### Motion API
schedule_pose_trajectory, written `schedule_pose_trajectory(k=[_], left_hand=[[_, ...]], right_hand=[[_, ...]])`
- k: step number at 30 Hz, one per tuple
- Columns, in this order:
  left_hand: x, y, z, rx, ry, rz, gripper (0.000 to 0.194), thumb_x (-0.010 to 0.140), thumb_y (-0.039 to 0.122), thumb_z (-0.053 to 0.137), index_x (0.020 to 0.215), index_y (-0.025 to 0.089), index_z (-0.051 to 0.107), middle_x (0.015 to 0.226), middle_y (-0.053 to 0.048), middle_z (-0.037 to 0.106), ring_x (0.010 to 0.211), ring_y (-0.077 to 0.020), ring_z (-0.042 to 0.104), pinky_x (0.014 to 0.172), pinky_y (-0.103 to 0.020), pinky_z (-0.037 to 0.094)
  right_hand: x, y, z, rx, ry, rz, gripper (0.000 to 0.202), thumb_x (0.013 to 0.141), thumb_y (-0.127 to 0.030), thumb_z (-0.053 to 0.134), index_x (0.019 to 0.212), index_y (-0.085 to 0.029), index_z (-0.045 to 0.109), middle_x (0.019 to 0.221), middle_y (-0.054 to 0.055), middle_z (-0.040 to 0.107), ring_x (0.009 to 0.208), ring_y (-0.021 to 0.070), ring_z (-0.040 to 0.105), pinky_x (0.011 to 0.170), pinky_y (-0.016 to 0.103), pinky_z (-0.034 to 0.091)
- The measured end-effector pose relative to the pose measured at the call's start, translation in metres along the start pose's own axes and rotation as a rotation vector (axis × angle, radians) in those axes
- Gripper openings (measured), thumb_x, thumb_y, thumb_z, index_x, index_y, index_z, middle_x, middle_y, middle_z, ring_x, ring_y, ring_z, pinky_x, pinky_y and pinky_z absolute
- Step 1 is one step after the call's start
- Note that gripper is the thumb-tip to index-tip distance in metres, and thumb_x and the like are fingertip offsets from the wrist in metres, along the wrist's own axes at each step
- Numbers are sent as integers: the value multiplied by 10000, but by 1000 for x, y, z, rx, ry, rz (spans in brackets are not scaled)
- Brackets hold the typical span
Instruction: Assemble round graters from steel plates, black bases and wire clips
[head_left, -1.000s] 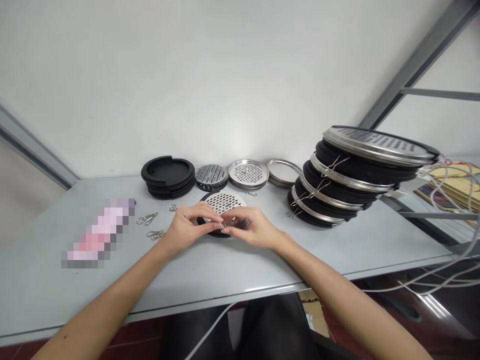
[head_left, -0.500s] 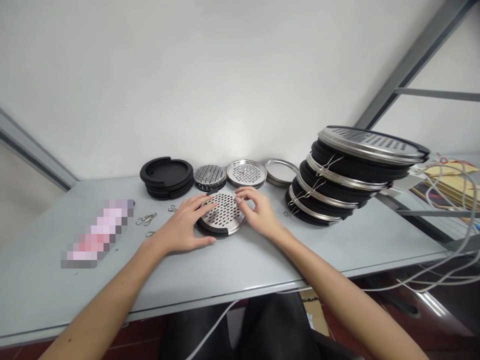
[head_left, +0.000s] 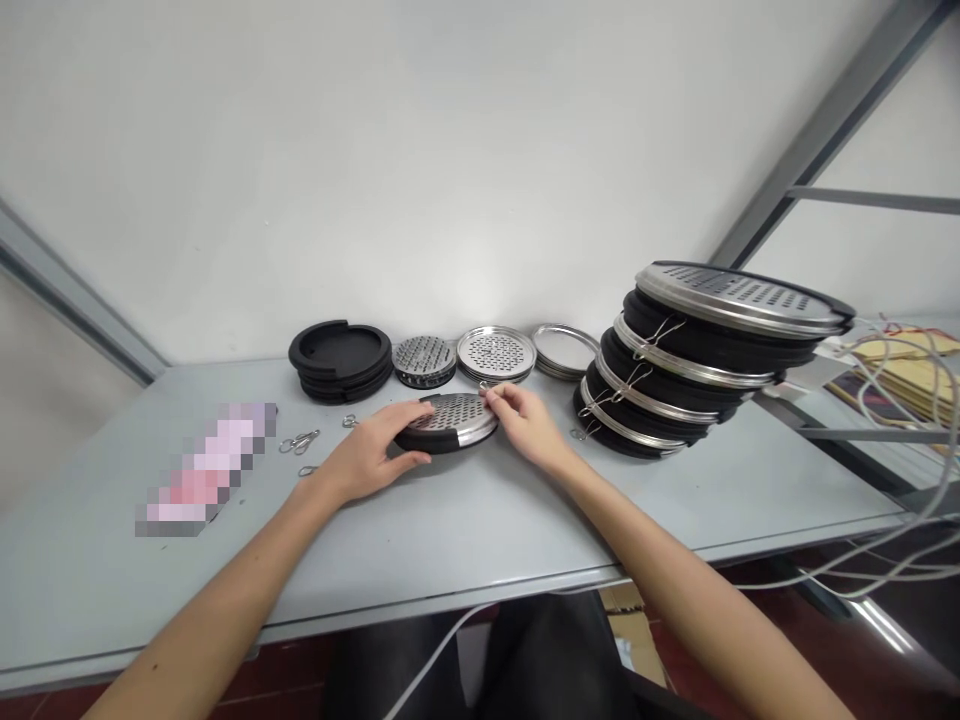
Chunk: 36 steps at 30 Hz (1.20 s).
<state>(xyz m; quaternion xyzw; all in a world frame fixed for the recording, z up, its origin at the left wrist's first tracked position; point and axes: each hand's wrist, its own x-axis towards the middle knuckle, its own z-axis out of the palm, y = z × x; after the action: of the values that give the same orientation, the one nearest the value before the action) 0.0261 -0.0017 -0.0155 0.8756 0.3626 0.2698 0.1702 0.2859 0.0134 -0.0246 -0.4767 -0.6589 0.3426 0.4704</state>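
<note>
The round grater (head_left: 459, 410) is just above the front half of the table (head_left: 450, 540), between the two hands. Its top is metal with rows of holes, and its black rim is broken by a bare metal stretch at the near right. It looks slightly tipped; whether its underside touches the table cannot be told. Any marking on its face is too small to read.

The left hand (head_left: 367, 450) grips the grater's left side, fingers over the top and thumb at the near edge. The right hand (head_left: 529, 425) is at its far right edge, thumb and fingertips pinching a small wire clip (head_left: 484, 387).

Just behind the grater, from left to right, stand a stack of black holders (head_left: 341, 360), a pile of small grating discs (head_left: 424, 360), a pile of metal plates with holes (head_left: 496, 352) and a pile of plain metal plates (head_left: 565, 350). Right of the right hand, a tall leaning stack of graters (head_left: 720, 342) has wire clips hanging from its left side.

Loose clips (head_left: 300, 442) lie left of the left hand. Farther left is a packet (head_left: 214, 465), pixelated so that no writing on it can be read. At the far right, white cables (head_left: 862, 585) hang near a yellowish pile (head_left: 915, 380).
</note>
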Motion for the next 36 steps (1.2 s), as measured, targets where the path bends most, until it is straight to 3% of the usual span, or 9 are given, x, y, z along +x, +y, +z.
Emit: schedule_pose_trajectory(k=[3,6,12,17,22,26,29,32,36], left_hand=[[0,-3,1,-107,134,-52,559,924,603,451,1235,159,590,1118,-98,685,988,-252,642,879,-341,497],[2,-5,3,-138,267,-120,643,931,664,334,1052,118,650,810,-55,663,728,-205,599,656,-285,479],[7,-3,2,-206,359,-171,598,931,652,349,906,127,635,763,-44,610,792,-215,574,688,-284,470],[7,0,2,-231,421,-210,477,952,577,386,1006,151,593,865,-39,617,834,-197,569,749,-275,460],[7,3,1,-185,560,-335,449,955,576,357,795,187,512,660,24,453,622,-143,444,574,-234,386],[10,6,3,-187,522,-407,446,959,540,361,745,186,527,688,5,513,674,-157,503,615,-245,413],[12,5,7,-227,505,-458,381,945,519,419,980,192,611,779,-12,612,710,-169,574,625,-250,442],[11,2,12,-282,445,-494,413,917,511,489,1197,214,552,912,-38,662,695,-168,620,590,-254,470],[10,-1,16,-169,342,-386,449,866,438,597,1252,220,528,1195,-87,634,1042,-235,633,876,-362,511]], right_hand=[[4,0,-2,212,101,29,294,850,-470,555,805,-183,606,842,55,678,874,214,631,872,364,470],[6,0,-3,327,126,32,311,813,-495,613,784,-185,608,814,42,660,854,205,636,897,385,486],[4,-2,-2,355,78,61,356,787,-546,642,810,-192,608,844,40,656,854,194,635,868,385,505],[2,-7,-3,329,44,51,360,792,-553,632,811,-195,601,879,48,657,921,211,634,831,376,513],[-1,-13,-2,308,-29,-2,340,829,-529,607,805,-190,600,818,38,657,781,173,625,745,329,496],[-3,-13,0,299,-80,-11,334,825,-520,619,784,-190,586,741,2,600,690,138,569,677,291,482],[-3,-8,2,289,-67,22,332,823,-514,619,805,-186,576,746,0,602,696,134,567,680,288,489],[-1,-2,5,303,-80,90,344,805,-518,628,857,-182,578,718,1,630,656,132,576,645,285,494],[0,3,10,310,-91,163,343,764,-506,654,855,-183,587,668,-6,642,590,128,571,604,282,490]])
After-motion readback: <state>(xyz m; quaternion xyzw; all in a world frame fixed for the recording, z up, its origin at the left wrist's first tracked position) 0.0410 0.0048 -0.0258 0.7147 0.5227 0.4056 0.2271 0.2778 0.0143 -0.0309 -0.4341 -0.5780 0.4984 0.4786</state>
